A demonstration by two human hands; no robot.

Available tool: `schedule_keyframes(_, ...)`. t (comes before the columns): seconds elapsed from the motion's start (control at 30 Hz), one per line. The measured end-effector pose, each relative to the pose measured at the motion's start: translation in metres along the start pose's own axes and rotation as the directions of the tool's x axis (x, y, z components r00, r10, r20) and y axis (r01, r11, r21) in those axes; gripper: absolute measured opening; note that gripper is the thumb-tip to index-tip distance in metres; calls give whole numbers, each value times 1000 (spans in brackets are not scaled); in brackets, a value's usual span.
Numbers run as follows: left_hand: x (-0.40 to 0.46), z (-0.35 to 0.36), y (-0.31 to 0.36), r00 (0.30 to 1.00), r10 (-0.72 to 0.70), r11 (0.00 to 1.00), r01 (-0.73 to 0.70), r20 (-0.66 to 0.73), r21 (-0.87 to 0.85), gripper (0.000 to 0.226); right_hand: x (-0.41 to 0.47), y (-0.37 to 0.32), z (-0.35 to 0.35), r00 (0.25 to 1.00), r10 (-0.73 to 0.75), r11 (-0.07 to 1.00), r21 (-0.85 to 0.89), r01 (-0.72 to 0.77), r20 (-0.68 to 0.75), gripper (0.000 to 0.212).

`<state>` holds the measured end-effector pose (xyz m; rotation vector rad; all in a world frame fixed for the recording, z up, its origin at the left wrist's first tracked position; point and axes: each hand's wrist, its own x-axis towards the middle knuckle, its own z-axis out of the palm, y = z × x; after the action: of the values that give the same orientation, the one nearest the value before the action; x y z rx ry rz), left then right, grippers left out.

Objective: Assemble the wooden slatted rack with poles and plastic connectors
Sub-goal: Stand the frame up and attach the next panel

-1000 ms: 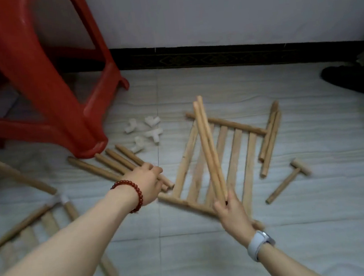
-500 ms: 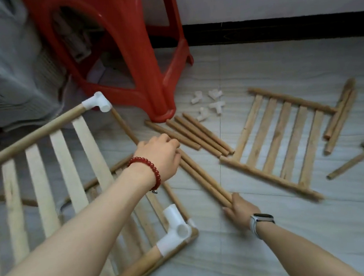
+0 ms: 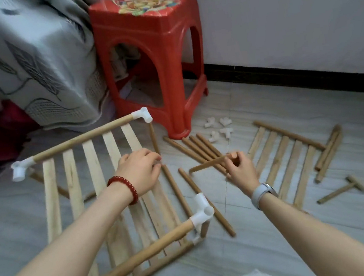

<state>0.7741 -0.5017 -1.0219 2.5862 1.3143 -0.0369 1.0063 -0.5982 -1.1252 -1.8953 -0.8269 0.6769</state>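
Right hand [image 3: 240, 169] grips one pole [image 3: 209, 163] lifted off the floor, long axis running 9 to 3. The open connector [image 3: 202, 211] sits at its 7 o'clock, nearer that hand. Left hand [image 3: 140, 170] grips the slatted frame [image 3: 92, 162].

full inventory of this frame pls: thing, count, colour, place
Slatted panel with corner connectors: one, pale wood, white fittings, raised at left.
Loose slatted panel: one, wood, flat on floor at right.
Loose poles: several, brown, floor at centre; count unclear.
Short poles: about three, brown, far right.
Mallet: one, wood, lower right.
Spare connectors: four, white, beside stool.
Stool: one, red, by wall.
Cloth: grey patterned, upper left.
Held pole: one, brown.
Left hand: rests on raised panel.
Right hand: pinches held pole.
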Motion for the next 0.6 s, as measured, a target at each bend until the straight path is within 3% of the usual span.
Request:
schedule_keyframes(0.1, -33, -8, -5, 996, 61, 994, -55, 59, -90, 40, -11, -64, 0, 965, -261, 965, -15, 261, -12, 4)
schedule_keyframes(0.2, -62, 4, 5, 949, 171, 985, -165, 264, -46, 61, -25, -109, 0, 904, -429, 902, -49, 428, 2, 4)
schedule_keyframes(0.3, -76, 13, 15, 903, 215, 970, -240, 372, 22, 68, -46, -131, -1, 907, -413, 910, 1, 414, 82, 6)
schedule_keyframes(0.47, -83, 12, 25, 854, 362, 923, -384, 374, -18, 42, -68, -152, -4, 893, -439, 898, 88, 431, 96, 12)
schedule_keyframes(0.6, -95, 12, 4, 883, 342, 925, -376, 323, 48, 35, -76, -175, 8, 889, -443, 890, 171, 422, 112, 19)
